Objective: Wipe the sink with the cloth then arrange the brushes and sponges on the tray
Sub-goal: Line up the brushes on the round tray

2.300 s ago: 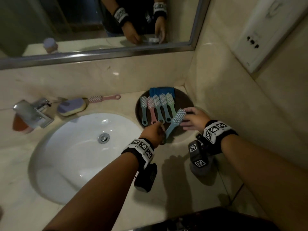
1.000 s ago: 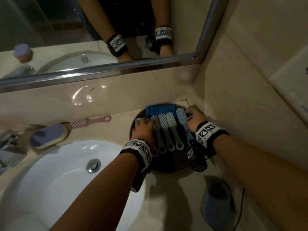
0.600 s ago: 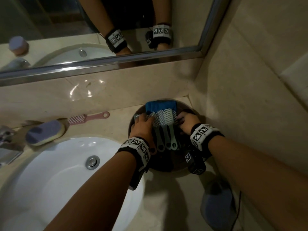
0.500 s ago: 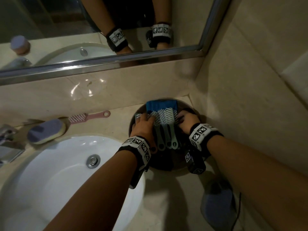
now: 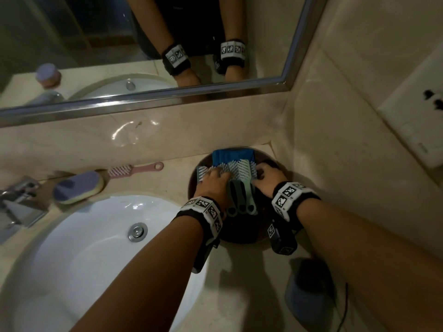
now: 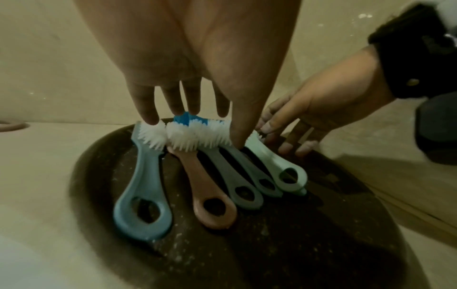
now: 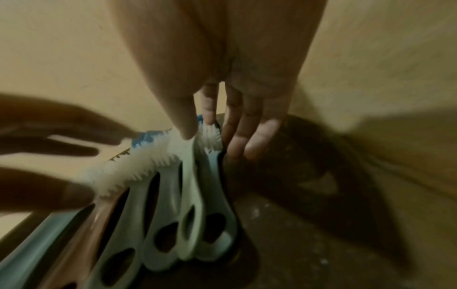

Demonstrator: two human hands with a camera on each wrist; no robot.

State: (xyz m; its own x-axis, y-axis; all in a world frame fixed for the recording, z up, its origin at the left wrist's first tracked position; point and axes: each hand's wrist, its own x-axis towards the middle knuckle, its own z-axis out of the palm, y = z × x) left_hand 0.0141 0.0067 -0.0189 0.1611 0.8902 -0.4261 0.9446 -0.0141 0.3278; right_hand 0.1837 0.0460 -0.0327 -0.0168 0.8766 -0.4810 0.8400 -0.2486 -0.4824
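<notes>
A dark round tray sits in the counter's back right corner with a folded blue cloth at its far side. Several brushes lie on it side by side, handles toward me, white bristles up. My left hand lies over the left brush heads, its straight fingers touching the bristles. My right hand presses against the rightmost brush with straight fingers, thumb on the bristles. A pink brush and a purple-and-yellow sponge lie on the counter behind the white sink.
A grey-blue sponge lies on the counter near the front right, under my right forearm. The faucet stands at the far left. The side wall runs close to the tray's right, and the mirror hangs above the backsplash.
Over the last second both hands pushed the brushes from a spread row into a tight bunch. In the last half second the hands have barely moved.
</notes>
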